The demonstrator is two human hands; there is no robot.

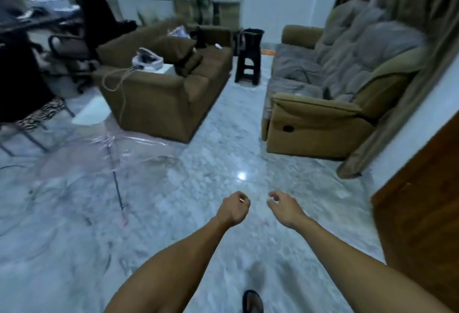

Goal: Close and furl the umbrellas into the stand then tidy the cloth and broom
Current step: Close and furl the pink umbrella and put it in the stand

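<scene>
Two empty hands [233, 209] [283, 207] right of umbrella [109, 163]

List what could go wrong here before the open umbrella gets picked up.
1. The clear umbrella lies open on the floor; its see-through canopy is hard to see, so a foot could snag a rib.
2. The polished floor shows glare, so it may be slippery.
3. Both the left hand and the right hand are empty, away from its shaft.

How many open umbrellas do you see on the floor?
1. A transparent umbrella lies open on the floor at the left, in front of the brown sofa, its shaft pointing toward the camera. Others may be hidden outside the view or behind furniture.
</scene>
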